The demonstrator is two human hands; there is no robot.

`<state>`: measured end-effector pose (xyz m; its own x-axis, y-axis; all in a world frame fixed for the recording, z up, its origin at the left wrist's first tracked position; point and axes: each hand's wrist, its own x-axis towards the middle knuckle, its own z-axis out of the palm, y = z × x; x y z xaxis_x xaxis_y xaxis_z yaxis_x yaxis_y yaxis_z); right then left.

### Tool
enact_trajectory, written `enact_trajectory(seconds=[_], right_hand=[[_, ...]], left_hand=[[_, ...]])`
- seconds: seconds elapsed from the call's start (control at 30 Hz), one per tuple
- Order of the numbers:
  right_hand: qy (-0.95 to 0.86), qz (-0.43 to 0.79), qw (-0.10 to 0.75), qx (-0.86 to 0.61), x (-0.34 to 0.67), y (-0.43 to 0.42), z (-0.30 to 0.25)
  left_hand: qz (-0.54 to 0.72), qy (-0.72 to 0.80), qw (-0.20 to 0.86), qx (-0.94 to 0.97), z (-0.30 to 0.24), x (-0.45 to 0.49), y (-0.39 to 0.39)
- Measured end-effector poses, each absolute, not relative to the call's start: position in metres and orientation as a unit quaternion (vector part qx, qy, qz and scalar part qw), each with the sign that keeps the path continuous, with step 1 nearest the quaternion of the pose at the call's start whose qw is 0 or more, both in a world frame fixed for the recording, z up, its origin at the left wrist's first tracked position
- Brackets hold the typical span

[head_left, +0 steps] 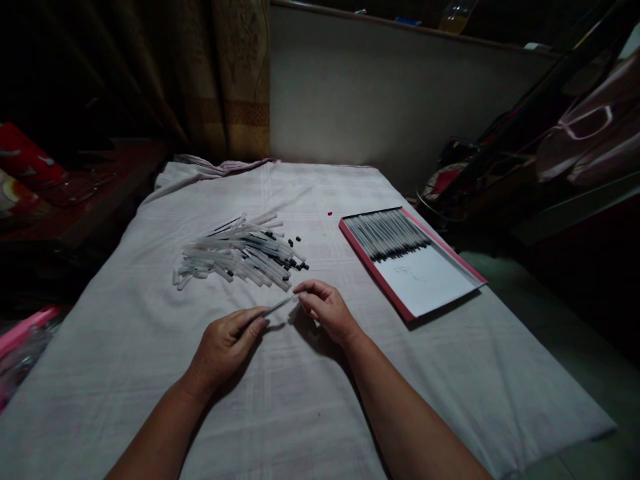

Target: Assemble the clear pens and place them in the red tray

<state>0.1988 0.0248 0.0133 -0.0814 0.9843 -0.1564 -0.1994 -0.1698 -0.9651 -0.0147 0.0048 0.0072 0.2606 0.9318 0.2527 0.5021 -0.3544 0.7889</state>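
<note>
Two bare hands meet over a cloth-covered table (300, 407). The left hand (225, 341) pinches a slender pen rod (275, 309) between thumb and fingers, the rod slanting up and away toward the right hand (329, 310). The fingertips of the right hand are pressed together on a small pale end piece (295, 299) at the rod's far tip; whether this piece is joined to the rod cannot be told.

Just beyond the grip and to its left lies a loose pile of pale pen barrels (235, 253), crossed at many angles, with small black caps (293, 265) scattered along its near right edge — the closest obstacle to the fingertips. Farther beyond, a small red piece (330, 213) lies alone on the cloth.

To the right of the grip, well apart from it, rests a shallow red-edged box (379, 281); its raised side wall stands between the right hand and a row of pens (387, 233), set side by side within. Behind everything rise a patterned curtain (245, 80) and a plain wall (350, 93).
</note>
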Motion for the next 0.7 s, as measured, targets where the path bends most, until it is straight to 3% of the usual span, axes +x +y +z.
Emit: enact_trajectory(seconds=[0.2,0.5,0.7], right_hand=[[-0.406,0.627,0.473,-0.467,0.199,0.023,0.014],[-0.343,0.641,0.529,-0.437,0.198,0.026,0.004],[-0.394,0.633,0.489,-0.452,0.199,0.024,0.008]], left_hand=[[0.363,0.490,0.295,0.735,0.005,-0.015,0.005],[0.366,0.500,0.298,0.726,0.004,-0.015,0.004],[0.374,0.498,0.285,0.728,0.005,-0.014,0.003]])
